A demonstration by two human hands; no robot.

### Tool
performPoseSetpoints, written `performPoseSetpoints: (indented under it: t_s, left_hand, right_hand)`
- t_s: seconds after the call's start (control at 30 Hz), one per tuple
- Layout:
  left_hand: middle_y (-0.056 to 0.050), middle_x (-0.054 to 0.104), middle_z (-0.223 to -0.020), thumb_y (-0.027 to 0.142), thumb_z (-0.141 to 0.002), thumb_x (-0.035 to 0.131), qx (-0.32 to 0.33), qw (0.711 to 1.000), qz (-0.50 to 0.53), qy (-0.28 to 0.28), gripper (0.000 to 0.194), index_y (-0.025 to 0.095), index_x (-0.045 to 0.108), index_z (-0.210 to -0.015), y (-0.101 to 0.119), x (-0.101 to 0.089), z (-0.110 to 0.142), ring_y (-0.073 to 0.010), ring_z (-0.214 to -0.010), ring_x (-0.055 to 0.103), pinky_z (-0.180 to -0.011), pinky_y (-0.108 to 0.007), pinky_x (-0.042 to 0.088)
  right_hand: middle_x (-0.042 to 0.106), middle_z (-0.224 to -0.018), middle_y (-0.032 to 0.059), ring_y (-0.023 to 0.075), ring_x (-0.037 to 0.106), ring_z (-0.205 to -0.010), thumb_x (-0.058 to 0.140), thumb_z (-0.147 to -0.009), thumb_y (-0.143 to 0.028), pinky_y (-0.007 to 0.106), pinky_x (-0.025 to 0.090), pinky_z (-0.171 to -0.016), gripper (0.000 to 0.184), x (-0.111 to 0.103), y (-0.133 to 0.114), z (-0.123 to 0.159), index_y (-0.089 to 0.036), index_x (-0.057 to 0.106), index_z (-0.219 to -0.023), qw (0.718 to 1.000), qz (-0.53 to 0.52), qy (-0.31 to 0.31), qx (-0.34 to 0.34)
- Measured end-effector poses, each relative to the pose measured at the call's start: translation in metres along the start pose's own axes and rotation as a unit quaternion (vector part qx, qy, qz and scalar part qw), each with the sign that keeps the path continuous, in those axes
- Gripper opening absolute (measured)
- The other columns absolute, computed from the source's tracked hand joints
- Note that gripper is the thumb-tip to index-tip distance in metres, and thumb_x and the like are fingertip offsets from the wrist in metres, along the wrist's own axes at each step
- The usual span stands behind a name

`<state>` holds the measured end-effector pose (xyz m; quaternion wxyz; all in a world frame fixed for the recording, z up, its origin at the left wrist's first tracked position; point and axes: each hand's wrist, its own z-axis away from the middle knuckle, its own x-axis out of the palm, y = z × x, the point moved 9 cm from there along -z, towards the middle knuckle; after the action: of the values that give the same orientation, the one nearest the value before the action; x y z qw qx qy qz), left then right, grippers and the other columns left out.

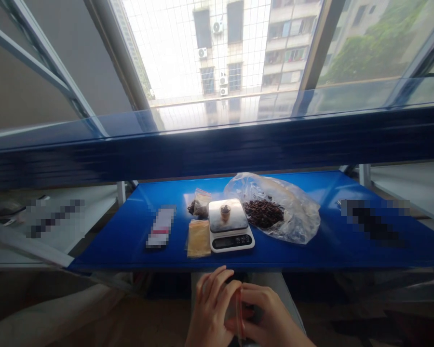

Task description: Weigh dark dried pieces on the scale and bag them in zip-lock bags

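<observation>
Below the table's front edge, my left hand [215, 303] and my right hand [265, 311] meet. Between their fingertips they pinch a small clear plastic bag [239, 313] with a reddish edge, seen nearly edge-on; whether anything is inside cannot be told. Just beyond the hands stands a white digital scale [232, 243] with a steel plate. A small cup [225, 213] holding dark pieces rests on the plate. Left of the scale lies a stack of flat plastic bags [198, 239], with a filled small bag [201, 205] behind it.
To the scale's right, a large clear bag [302, 219] lies open with a heap of dark dried pieces [264, 213]. A blurred-out phone-like object [161, 226] is on the left of the blue table [112, 241], and a dark blurred one [374, 221] on the right. A blue shelf [217, 149] crosses overhead.
</observation>
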<state>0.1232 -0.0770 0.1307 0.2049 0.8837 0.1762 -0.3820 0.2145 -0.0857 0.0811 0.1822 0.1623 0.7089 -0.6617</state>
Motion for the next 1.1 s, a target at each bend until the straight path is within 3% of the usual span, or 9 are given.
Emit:
performPoseSetpoints:
  t_s: [0.13, 0.23, 0.57, 0.73, 0.93, 1.1]
  left_hand:
    - [-0.004, 0.071, -0.101, 0.015, -0.081, 0.057, -0.042, 0.997, -0.017, 0.065, 0.019, 0.023, 0.064, -0.096, 0.002, -0.011, 0.002, -0.0184, -0.1, 0.065, -0.09, -0.03, 0.042]
    - [-0.005, 0.07, -0.098, 0.025, -0.085, 0.058, -0.069, 0.992, -0.033, 0.098, 0.008, 0.023, 0.065, -0.09, 0.0, -0.016, 0.006, -0.019, -0.098, 0.064, -0.089, -0.032, 0.042]
    - [-0.002, 0.067, -0.09, 0.026, -0.085, 0.061, -0.07, 0.993, -0.052, 0.077, 0.015, 0.022, 0.062, -0.07, 0.006, -0.019, 0.016, -0.018, -0.095, 0.064, -0.086, -0.031, 0.042]
    - [-0.002, 0.067, -0.086, 0.027, -0.085, 0.061, -0.056, 0.993, -0.065, 0.087, 0.009, 0.022, 0.062, -0.078, 0.0, -0.021, 0.012, -0.0175, -0.092, 0.065, -0.083, -0.029, 0.042]
    - [-0.002, 0.068, -0.088, 0.021, -0.084, 0.061, -0.074, 0.987, -0.083, 0.115, 0.005, 0.021, 0.056, -0.085, -0.022, -0.018, 0.013, -0.0167, -0.091, 0.066, -0.085, -0.029, 0.041]
    - [-0.003, 0.069, -0.091, 0.018, -0.083, 0.059, -0.097, 0.983, -0.093, 0.129, 0.006, 0.022, 0.058, -0.087, -0.05, -0.013, 0.003, -0.0181, -0.095, 0.066, -0.085, -0.03, 0.041]
  right_hand:
    - [0.069, -0.084, 0.0048, 0.014, 0.064, -0.074, 0.062, -0.08, -0.018, 0.02, 0.05, -0.066, 0.01, -0.011, -0.014, 0.007, -0.017, 0.072, -0.077, 0.996, -0.073, 0.008, -0.052]
    - [0.071, -0.096, 0.0087, 0.0169, 0.068, -0.083, 0.059, -0.085, -0.024, 0.024, 0.053, -0.075, 0.017, -0.024, -0.01, 0.014, -0.018, 0.073, -0.094, 0.993, -0.095, 0.043, -0.061]
    - [0.072, -0.09, 0.0081, 0.017, 0.069, -0.078, 0.055, -0.088, -0.032, 0.025, 0.056, -0.068, 0.023, -0.042, -0.002, 0.033, -0.019, 0.074, -0.095, 0.993, -0.069, 0.083, -0.045]
    - [0.072, -0.086, 0.0074, 0.0159, 0.068, -0.074, 0.056, -0.088, -0.03, 0.023, 0.055, -0.065, 0.021, -0.043, 0.0, 0.032, -0.02, 0.074, -0.092, 0.991, -0.068, 0.099, -0.055]
    - [0.074, -0.082, 0.0059, 0.0159, 0.068, -0.067, 0.06, -0.084, -0.029, 0.024, 0.055, -0.064, 0.02, -0.056, 0.016, 0.021, -0.021, 0.072, -0.097, 0.988, -0.032, 0.145, -0.044]
    - [0.074, -0.094, 0.0071, 0.0198, 0.069, -0.081, 0.062, -0.081, -0.03, 0.031, 0.056, -0.072, 0.031, -0.083, 0.025, -0.022, -0.022, 0.067, -0.111, 0.981, 0.059, 0.18, -0.041]
